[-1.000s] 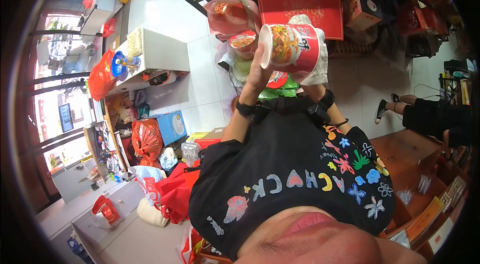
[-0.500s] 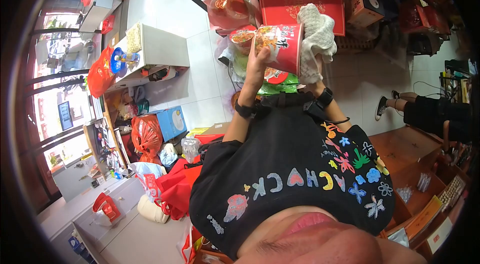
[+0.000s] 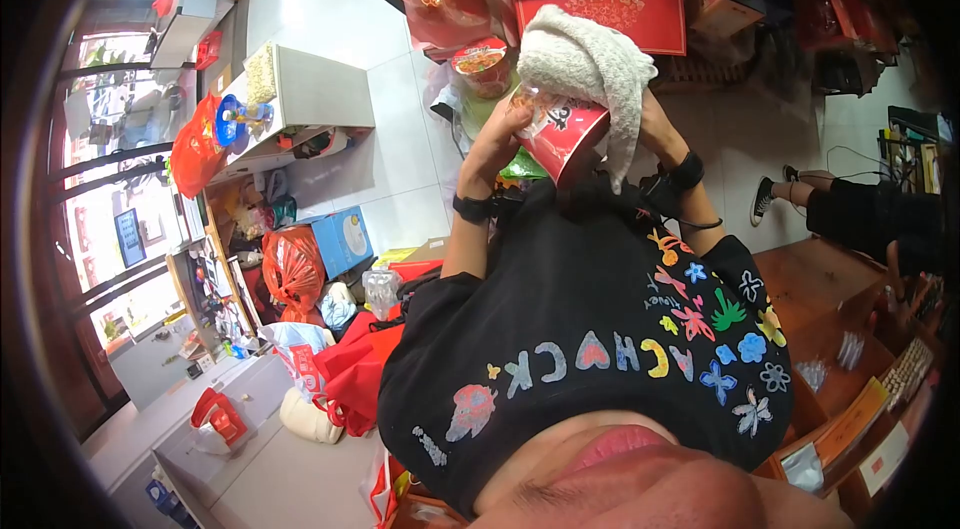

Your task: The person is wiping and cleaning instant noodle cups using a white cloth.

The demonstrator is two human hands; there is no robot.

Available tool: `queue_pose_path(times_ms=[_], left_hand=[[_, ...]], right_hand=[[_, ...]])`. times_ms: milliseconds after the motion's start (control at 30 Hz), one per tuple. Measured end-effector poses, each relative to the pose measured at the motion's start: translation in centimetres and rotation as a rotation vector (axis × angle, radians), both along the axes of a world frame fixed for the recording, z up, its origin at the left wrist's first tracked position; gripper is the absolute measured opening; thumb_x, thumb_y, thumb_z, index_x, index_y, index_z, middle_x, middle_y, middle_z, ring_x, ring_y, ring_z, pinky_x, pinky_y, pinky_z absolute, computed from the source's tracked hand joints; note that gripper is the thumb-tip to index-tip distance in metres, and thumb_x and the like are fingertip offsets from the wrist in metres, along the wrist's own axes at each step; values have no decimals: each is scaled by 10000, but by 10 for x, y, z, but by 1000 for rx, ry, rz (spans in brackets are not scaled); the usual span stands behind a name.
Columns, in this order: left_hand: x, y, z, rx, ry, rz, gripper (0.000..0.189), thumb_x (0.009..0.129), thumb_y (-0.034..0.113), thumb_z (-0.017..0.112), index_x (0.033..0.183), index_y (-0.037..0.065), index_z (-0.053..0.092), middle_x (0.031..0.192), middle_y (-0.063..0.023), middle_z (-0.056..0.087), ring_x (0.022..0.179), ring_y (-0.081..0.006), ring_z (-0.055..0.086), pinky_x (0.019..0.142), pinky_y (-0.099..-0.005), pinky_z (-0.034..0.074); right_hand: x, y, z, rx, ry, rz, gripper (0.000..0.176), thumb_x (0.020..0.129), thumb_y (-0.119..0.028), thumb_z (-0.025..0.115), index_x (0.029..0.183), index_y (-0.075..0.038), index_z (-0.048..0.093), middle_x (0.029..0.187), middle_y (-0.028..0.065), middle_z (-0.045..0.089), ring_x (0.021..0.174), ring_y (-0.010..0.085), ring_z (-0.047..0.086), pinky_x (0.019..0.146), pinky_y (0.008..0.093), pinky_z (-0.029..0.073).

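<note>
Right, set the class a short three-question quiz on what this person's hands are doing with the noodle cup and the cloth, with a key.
1. True or false: the white cloth lies flat on the floor.
2. What does the left hand grip? A) a blue box B) the red noodle cup C) a shoe
3. Fill in: the right hand holds the ___ draped over the cup.

Key: 1 false, it is held up over the cup; 2 B; 3 cloth.
</note>
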State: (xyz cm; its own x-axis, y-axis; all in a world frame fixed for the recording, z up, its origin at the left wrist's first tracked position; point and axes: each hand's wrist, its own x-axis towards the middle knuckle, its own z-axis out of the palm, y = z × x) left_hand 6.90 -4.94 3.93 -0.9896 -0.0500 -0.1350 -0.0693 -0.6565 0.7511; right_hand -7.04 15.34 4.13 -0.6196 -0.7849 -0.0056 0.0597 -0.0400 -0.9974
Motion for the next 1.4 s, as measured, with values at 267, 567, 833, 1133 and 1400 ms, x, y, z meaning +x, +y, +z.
queue_pose_path(times_ms=[267,567,833,1133,1400], left_hand=[[10,11,-17,176,82,237,838,801,372,708,1429,10,286,1352,-147,475,1239,-233,508,1045,-374,415],[13,27,11,-549,171,470,1131,686,691,705,1460,3,249,1410,-146,371,1319,-256,385,1086,-383,327],[14,21,-7,-820,326,492,1167,676,676,730,1475,11,200,1453,-162,322,1324,-272,371,1093,-406,331],[-7,-7,-20,-1250,510,679,1079,656,466,848,1464,83,243,1471,-195,244,1357,-335,320,1071,-476,380],[-8,9,-22,-861,396,772,1067,638,400,879,1458,104,263,1451,-148,244,1334,-309,333,1047,-466,391]], right_hand=[[4,-16,-42,-188,-599,-81,566,1006,-437,405,1384,-15,403,1308,125,526,1147,206,540,985,358,455],[39,-28,-31,-371,-1024,-217,613,996,-505,354,1395,-42,395,1368,136,500,1241,270,501,1051,431,423],[53,-13,-47,-775,-1231,260,612,973,-503,397,1391,-56,402,1360,139,502,1234,308,501,1038,486,419],[57,2,-56,-607,-1469,362,587,959,-558,355,1302,-102,492,1227,145,574,1015,324,617,876,579,491],[39,30,-35,-259,-603,6,350,963,-153,516,1258,35,508,1235,107,572,1083,149,564,941,309,456]])
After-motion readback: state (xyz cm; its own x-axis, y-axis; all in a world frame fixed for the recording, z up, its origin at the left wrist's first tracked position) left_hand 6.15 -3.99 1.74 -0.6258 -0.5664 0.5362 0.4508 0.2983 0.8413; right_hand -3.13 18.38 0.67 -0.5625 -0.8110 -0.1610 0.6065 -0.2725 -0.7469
